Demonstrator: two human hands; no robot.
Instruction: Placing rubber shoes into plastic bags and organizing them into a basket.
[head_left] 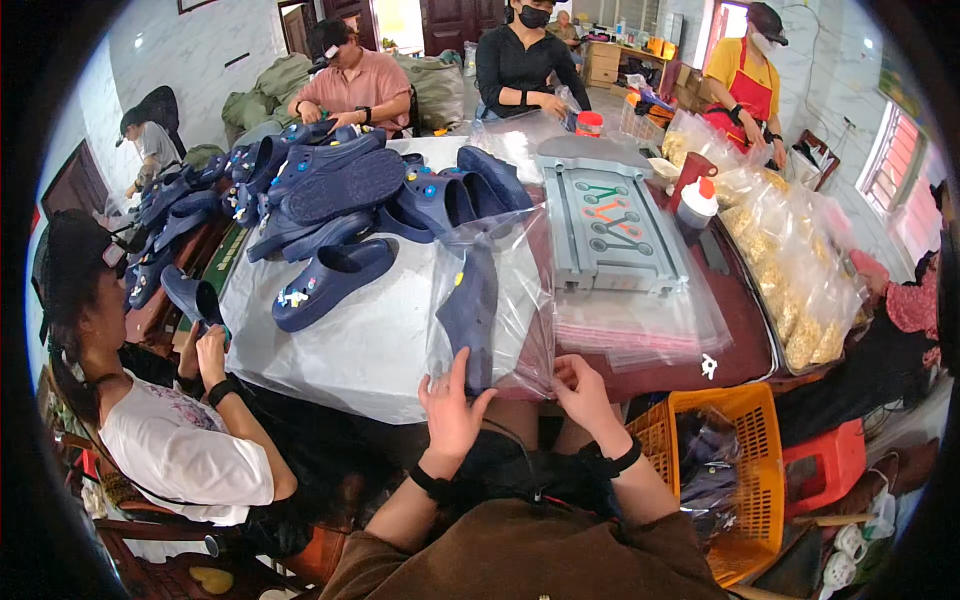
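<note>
A navy clog with a small yellow charm lies inside a clear plastic bag at the table's near edge. My left hand rests at the bag's near left end, its fingers stretched out and thumb apart, touching the bag beside the clog. On the other side, my right hand pinches the bag's near right corner between thumb and fingers. A single navy clog with white and yellow charms sits to the left on the white sheet. Behind it rises a pile of navy clogs.
A grey plastic folding stool lies on flat clear bags at right, near a white bottle. Filled bags line the far right. An orange crate holds bagged clogs. Several co-workers surround the table; one at left holds a clog.
</note>
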